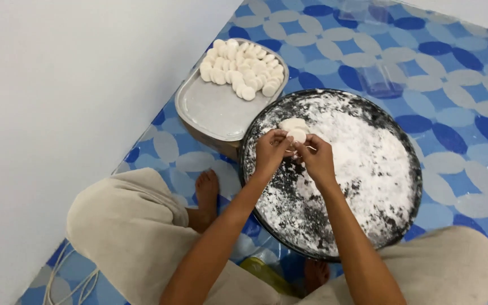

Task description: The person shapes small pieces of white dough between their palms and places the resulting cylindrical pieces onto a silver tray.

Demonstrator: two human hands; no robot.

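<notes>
The person sits on the floor [453, 118], knees spread. Both hands meet over the near-left part of a round black tray [413, 186] dusted with flour. The left hand [270, 151] and right hand [315, 159] are pinched together on a small white dough piece [296, 135]. Beyond, a metal tray [210, 110] holds rows of dough discs [243, 68].

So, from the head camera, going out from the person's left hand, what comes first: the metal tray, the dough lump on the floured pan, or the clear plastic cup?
1. Dough lump: just above the left hand, at its fingertips, on the floured pan.
2. Metal tray: up and to the left, beside the pan.
3. Clear plastic cup: farthest, on the patterned floor beyond the pan.
</notes>
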